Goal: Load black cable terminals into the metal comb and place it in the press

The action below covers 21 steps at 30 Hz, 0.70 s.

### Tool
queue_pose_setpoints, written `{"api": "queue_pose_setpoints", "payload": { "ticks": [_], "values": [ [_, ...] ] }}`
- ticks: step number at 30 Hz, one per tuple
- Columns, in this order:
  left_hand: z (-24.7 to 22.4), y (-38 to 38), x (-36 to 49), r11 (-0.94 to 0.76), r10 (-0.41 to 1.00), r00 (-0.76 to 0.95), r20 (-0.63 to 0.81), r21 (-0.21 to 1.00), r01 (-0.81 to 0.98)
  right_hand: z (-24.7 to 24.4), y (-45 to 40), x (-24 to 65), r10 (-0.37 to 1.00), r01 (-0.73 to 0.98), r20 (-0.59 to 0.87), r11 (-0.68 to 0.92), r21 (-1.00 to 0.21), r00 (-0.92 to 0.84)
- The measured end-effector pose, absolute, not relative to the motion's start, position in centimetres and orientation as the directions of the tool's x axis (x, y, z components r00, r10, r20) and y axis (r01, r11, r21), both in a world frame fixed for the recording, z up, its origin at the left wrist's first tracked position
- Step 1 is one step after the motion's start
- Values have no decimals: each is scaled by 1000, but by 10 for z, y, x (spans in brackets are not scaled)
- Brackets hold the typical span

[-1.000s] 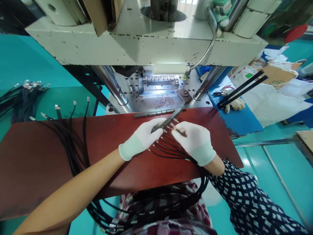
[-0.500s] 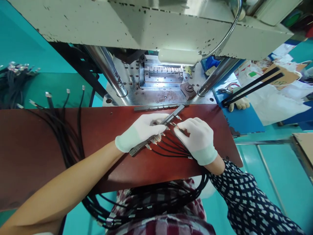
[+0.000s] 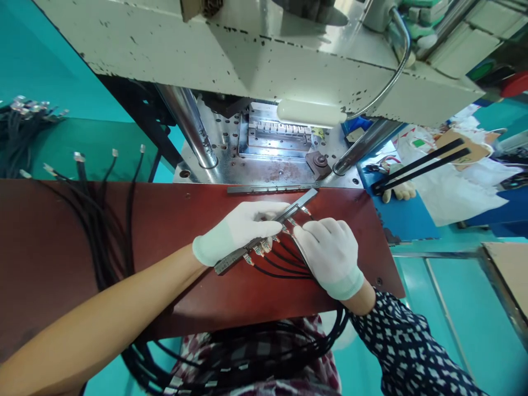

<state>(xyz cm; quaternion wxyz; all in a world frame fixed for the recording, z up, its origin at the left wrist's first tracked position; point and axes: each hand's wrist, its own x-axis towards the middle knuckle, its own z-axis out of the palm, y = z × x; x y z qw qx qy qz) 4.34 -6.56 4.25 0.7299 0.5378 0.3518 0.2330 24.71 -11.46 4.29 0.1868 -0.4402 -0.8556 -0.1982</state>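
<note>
My gloved left hand (image 3: 249,225) is closed around a long dark metal bar (image 3: 303,202), which slants up to the right above the board. Several small metal cable connectors (image 3: 248,258) sit along the bar's lower edge, and black cables (image 3: 284,269) run from them toward my right wrist. My gloved right hand (image 3: 330,253) is pinched on a cable at the bar's right part; its connector (image 3: 292,221) is at the bar's edge. The fingertips partly hide that cable. A second metal bar (image 3: 268,189) lies along the board's far edge.
A press with a lit metal die (image 3: 280,137) stands behind the red-brown board (image 3: 198,297), between two steel posts (image 3: 187,129). More black cables (image 3: 94,220) lie on the left and across my lap. At right, a blue surface (image 3: 412,220) holds a glove and black strips.
My right hand has brought the connector it pinches up to the bar's edge; before, that connector stood slightly off the bar. The view has shifted a little. My left hand keeps its grip.
</note>
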Motion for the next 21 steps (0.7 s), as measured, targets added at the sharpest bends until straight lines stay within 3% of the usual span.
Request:
{"api": "queue_pose_setpoints", "payload": {
  "ticks": [8, 13, 18, 21],
  "values": [
    [37, -71, 48, 289, 738, 630, -242, 957, 29, 38, -117, 252, 671, 802, 499, 591, 89, -549],
    [35, -72, 48, 290, 745, 611, -268, 955, 65, 38, -119, 255, 770, 830, 489, 537, -149, -410],
    [39, -71, 48, 311, 727, 624, -286, 948, 71, 42, -128, 264, 881, 820, 387, 423, -385, -273],
    [40, -70, 47, 330, 724, 613, -315, 939, 92, 47, -130, 269, 895, 843, 363, 392, -369, -258]
  ]
}}
